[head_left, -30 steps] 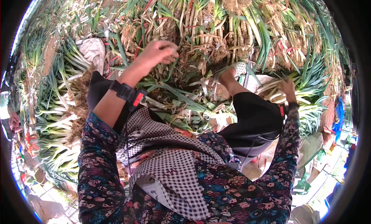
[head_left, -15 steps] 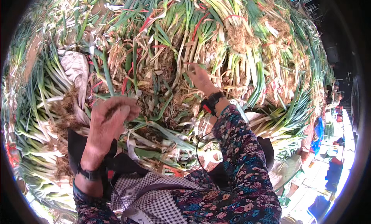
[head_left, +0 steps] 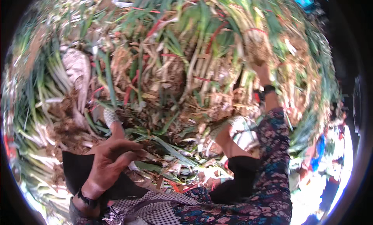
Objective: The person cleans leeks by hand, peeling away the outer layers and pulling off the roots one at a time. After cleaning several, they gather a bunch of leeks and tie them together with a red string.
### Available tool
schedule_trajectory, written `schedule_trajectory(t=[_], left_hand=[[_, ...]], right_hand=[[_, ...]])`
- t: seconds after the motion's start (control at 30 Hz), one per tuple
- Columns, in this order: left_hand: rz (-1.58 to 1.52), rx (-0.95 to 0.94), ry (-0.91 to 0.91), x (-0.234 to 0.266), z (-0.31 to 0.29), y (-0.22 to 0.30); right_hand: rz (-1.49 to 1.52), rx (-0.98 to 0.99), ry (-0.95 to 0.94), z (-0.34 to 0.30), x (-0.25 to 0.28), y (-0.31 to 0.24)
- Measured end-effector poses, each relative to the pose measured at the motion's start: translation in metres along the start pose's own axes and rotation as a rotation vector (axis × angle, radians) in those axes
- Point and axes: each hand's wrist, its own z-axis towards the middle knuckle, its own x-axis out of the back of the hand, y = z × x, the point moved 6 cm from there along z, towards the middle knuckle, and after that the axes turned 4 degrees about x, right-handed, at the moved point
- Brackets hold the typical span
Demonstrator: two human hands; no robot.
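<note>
My left hand [head_left: 110, 161] hovers above my lap with its fingers loosely stretched and the thumb a little apart; nothing shows in it. My right arm reaches forward to the right, and my right hand [head_left: 263, 72] is at the brown root end of a green onion bundle [head_left: 243, 25]. A red tie circles that bundle near its roots. The right fingers are smeared and partly lost against the roots, so I cannot make out whether they grip. More green onions [head_left: 58, 71], with white stalks and green leaves, lie to the left of my left hand.
Loose leaves and peelings [head_left: 167, 147] cover the ground between my feet [head_left: 110, 116]. A pale cloth-like sack [head_left: 76, 65] lies among the onions at left. Red strips [head_left: 132, 87] are scattered through the heap. Blue items [head_left: 320, 147] stand at the far right.
My right hand has moved right and forward, from the middle of the heap to the bundle's roots. My left hand sits lower in the picture. My feet have come into sight as the view shifted.
</note>
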Motion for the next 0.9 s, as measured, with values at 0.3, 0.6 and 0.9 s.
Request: schedule_trajectory(t=[0.3, 0.6, 0.9], left_hand=[[-0.022, 0.03, -0.213, -0.023, 0.014, 0.002], [-0.067, 0.109, -0.151, -0.011, -0.015, -0.005], [0.128, -0.124, -0.223, -0.025, -0.012, -0.006]], right_hand=[[-0.006, -0.187, 0.025, 0.04, 0.039, 0.06], [0.587, -0.38, -0.046, -0.004, -0.048, -0.063], [0.306, -0.065, 0.283, -0.14, -0.12, -0.11]])
